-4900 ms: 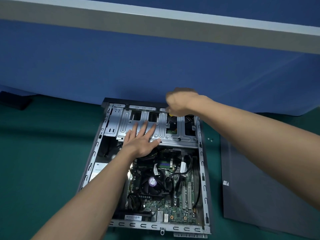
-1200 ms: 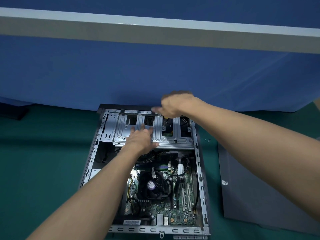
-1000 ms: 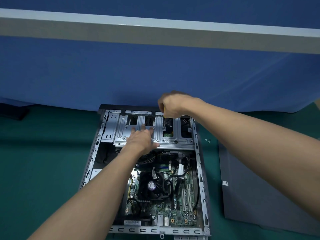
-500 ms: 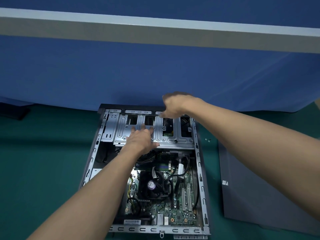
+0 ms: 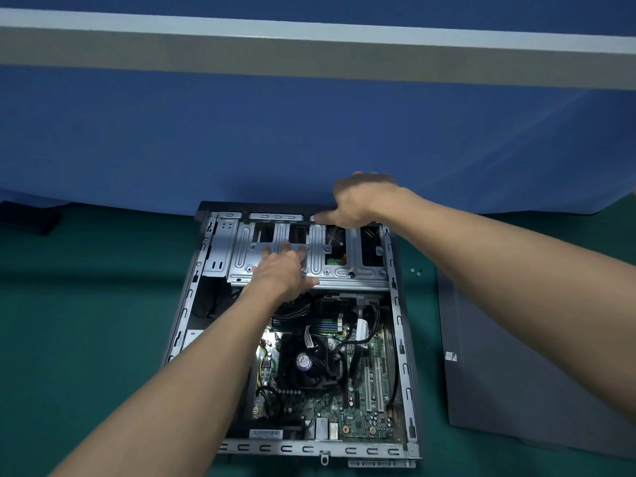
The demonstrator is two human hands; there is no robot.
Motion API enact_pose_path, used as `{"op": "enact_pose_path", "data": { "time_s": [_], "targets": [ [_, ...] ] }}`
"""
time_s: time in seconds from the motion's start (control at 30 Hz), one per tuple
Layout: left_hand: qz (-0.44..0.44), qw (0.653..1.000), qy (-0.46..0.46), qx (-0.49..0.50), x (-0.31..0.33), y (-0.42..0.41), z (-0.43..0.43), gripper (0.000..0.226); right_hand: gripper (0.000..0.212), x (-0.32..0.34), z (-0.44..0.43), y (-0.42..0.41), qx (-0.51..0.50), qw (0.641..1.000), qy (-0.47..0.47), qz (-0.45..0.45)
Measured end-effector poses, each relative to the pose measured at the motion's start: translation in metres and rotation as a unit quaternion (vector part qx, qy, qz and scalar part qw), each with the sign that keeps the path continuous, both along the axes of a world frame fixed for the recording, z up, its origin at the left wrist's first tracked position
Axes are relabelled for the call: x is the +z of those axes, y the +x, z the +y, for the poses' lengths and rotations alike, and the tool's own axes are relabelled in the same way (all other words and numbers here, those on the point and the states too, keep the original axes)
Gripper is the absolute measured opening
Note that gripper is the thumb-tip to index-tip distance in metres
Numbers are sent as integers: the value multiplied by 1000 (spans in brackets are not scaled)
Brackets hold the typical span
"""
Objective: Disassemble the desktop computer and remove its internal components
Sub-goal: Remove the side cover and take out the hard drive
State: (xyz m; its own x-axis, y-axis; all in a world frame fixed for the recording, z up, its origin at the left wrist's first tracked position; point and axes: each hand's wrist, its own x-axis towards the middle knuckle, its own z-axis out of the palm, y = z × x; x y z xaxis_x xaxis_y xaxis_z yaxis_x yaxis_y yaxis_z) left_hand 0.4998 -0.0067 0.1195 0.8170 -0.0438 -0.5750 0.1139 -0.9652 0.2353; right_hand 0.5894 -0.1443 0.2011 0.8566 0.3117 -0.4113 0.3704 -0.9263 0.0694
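Note:
An open desktop case (image 5: 400, 342) lies flat on the green mat. A silver drive cage (image 5: 347, 277) spans its far end. My left hand (image 5: 280, 270) rests flat on the cage, fingers spread. Above the cage's far edge my right hand (image 5: 364, 201) is closed around a screwdriver, whose thin shaft (image 5: 331, 238) slants down to a screw in the cage. The handle is hidden in my fist. Nearer me the motherboard (image 5: 364, 411) shows, with a black CPU fan (image 5: 304, 361) and black cables.
The removed dark grey side panel (image 5: 516, 390) lies on the mat right of the case. A few small loose screws (image 5: 416, 271) sit between panel and case. A blue partition wall stands just behind the case. A black object (image 5: 27, 218) lies at far left.
My right hand has shifted and turned slightly over the same spot at the cage's far edge, back and forth. My left hand has stayed pressed on the cage.

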Motion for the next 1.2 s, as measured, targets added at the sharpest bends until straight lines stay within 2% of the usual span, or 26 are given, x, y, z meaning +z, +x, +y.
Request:
{"op": "enact_pose_path", "data": {
  "time_s": [0.03,0.1,0.2,0.27,0.33,0.37,0.43,0.5,0.57,0.67,0.77,0.83,0.87,0.9,0.97,1.0,1.03,1.1,1.2],
  "targets": [
    [-2,1000,2,-3,-1,0,0,73,48,1,-1,1,0,1000,-8,-5],
    [-4,1000,1,-4,-2,1,0,74,41,1,-2,2,10,1000,5,-12],
    [-29,1000,4,5,-4,0,0,62,6,4,-1,-2,25,998,53,-17],
    [-81,996,-9,45,-6,-1,-1,39,18,4,-2,-2,37,996,80,-2],
    [-161,985,-4,67,-10,-4,-4,20,19,2,-3,-1,48,996,75,5],
    [-202,977,5,68,-12,-5,-6,17,15,0,-3,-1,53,997,62,2],
    [-253,965,-11,73,-15,-3,-10,16,33,-4,-4,0,47,998,28,-17],
    [-251,962,-61,92,-17,3,-14,14,39,-6,-6,0,36,998,16,-43],
    [-234,960,-102,118,-19,10,-19,13,35,-8,-7,1,36,998,29,-38],
    [-233,959,-108,122,-23,16,-25,13,3,-4,-4,0,31,994,100,-6],
    [-241,954,-117,132,-28,19,-28,15,26,-5,-4,0,22,988,154,19],
    [-246,952,-117,137,-31,20,-28,15,19,-8,-6,0,26,987,159,31],
    [-251,951,-115,137,-33,20,-28,15,10,-9,-7,1,25,989,144,29],
    [-258,950,-113,137,-34,20,-29,14,12,-9,-8,1,20,992,123,20],
    [-268,946,-112,142,-35,22,-30,13,35,-9,-11,2,15,997,81,-8],
    [-273,945,-112,144,-36,22,-31,13,37,-9,-12,4,20,997,76,-17],
    [-277,943,-111,146,-37,22,-31,13,31,-7,-12,3,30,996,85,-18],
    [-278,942,-109,151,-38,22,-32,11,6,-6,-13,4,50,990,131,5],
    [-280,942,-104,154,-39,22,-31,10,24,-6,-12,3,77,979,188,27]
  ]
}}
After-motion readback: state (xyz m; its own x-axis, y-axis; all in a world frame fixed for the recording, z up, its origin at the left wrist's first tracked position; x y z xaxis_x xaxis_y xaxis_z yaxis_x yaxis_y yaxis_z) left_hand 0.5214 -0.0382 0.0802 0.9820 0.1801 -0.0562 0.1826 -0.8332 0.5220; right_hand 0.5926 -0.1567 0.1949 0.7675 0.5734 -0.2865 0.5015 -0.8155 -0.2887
